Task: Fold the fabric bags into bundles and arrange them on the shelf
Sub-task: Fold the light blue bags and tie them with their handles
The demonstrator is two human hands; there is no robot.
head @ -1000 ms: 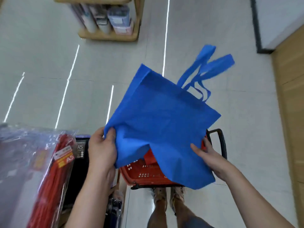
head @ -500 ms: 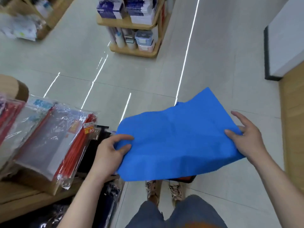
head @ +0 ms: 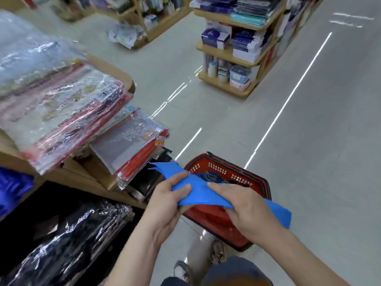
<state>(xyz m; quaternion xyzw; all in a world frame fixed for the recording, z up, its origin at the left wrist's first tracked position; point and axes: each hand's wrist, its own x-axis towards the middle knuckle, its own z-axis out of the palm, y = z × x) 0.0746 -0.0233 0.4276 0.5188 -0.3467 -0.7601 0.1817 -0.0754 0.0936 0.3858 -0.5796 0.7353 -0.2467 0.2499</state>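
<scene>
With my left hand (head: 169, 203) and right hand (head: 245, 209) both pinching the folded blue bag (head: 199, 191), I judge its unheld ends may spring open over the red basket (head: 218, 167).

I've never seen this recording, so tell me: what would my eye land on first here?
The bright blue fabric bag, folded into a narrow strip, is held low in the centre by the left hand and right hand. Just below it a red basket stands on the floor, and at the left a wooden shelf carries stacks of plastic-wrapped folders.
</scene>
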